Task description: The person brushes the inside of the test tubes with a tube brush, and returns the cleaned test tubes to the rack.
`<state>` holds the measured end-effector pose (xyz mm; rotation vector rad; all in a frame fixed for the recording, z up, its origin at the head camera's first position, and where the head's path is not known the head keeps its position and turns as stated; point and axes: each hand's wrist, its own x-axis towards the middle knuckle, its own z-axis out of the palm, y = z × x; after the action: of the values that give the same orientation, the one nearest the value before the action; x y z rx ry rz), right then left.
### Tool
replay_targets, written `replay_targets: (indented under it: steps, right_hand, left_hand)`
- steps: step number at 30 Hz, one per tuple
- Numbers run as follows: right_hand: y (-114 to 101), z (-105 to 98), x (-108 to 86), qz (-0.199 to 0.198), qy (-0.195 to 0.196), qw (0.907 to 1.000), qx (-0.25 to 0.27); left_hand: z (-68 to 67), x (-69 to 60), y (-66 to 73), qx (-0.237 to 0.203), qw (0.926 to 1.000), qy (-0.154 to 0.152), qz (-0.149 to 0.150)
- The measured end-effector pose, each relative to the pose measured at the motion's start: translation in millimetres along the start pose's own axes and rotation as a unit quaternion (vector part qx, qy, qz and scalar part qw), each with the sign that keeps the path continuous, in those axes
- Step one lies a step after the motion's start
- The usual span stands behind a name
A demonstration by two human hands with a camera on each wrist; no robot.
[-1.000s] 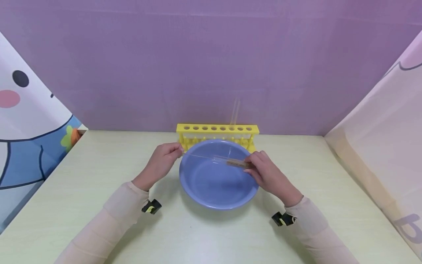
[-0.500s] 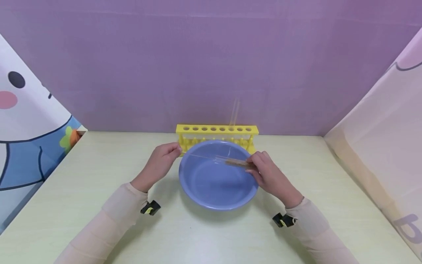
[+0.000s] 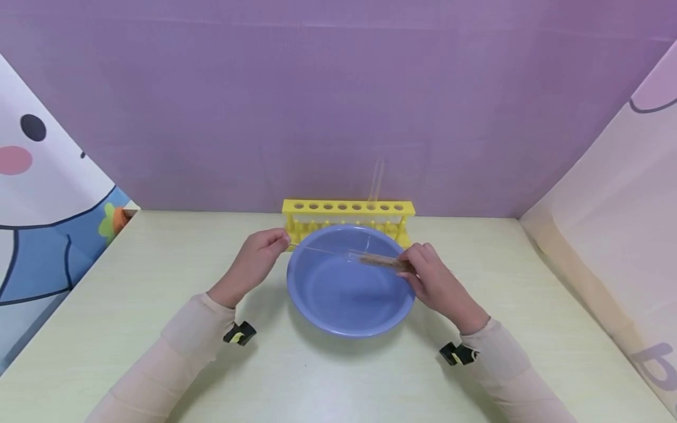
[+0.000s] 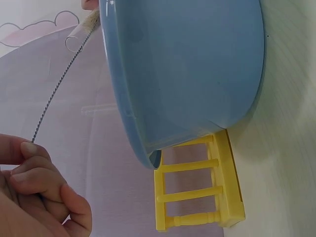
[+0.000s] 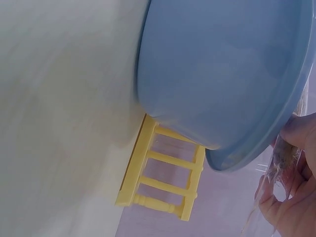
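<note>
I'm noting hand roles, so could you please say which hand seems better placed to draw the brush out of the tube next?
Probably the left hand: it pinches the wire handle of the brush, which runs into the open end of the tube, while the right hand grips the tube itself.

No word, number or brand can be read for certain. The nearest thing to writing is a purple letter-like mark [image 3: 652, 353] low on the pale sheet [image 3: 619, 235] at the right edge of the head view; its bar and rounded loop recall a slanted lowercase "b", but which letter it is cannot be told. Yellow patches mark the black wrist units, left [image 3: 240, 333] and right [image 3: 459, 354], too small to read as a sign.
</note>
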<state>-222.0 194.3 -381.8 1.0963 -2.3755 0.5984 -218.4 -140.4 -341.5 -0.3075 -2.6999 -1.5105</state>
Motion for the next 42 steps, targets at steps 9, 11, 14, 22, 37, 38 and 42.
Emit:
replay_targets:
  steps: [9, 11, 14, 22, 37, 38, 42]
  right_hand:
    - [1.6, -0.3, -2.1, -0.003, 0.001, 1.0000, -0.003]
    - [2.4, -0.3, -3.0, -0.005, 0.003, 1.0000, -0.005]
    - [2.8, -1.2, -3.6, -0.003, -0.002, 1.0000, -0.005]
    - [4.3, -0.8, -4.6, -0.002, 0.000, 1.0000, -0.004]
    - [11.1, -0.7, -7.6, -0.003, 0.006, 1.0000, -0.005]
    - [11.1, -0.9, -7.7, -0.002, 0.006, 1.0000, -0.005]
    - [11.8, -1.0, -8.3, 0.002, 0.006, 1.0000, -0.004]
  left_hand:
    - [-1.6, -1.3, -0.6, -0.004, 1.0000, -0.008, -0.003]
    - [-2.1, -1.9, -0.3, -0.005, 0.9999, -0.012, -0.002]
    - [-3.0, -2.6, 0.5, -0.009, 0.9998, -0.016, 0.002]
    - [-5.3, -3.1, 0.9, -0.028, 0.9994, -0.020, 0.003]
    - [-9.9, -3.5, 3.8, -0.033, 0.9991, -0.023, -0.011]
    - [-10.1, -3.3, 3.4, -0.035, 0.9991, -0.023, -0.011]
    - [-11.2, -2.3, 1.7, -0.038, 0.9990, -0.021, -0.011]
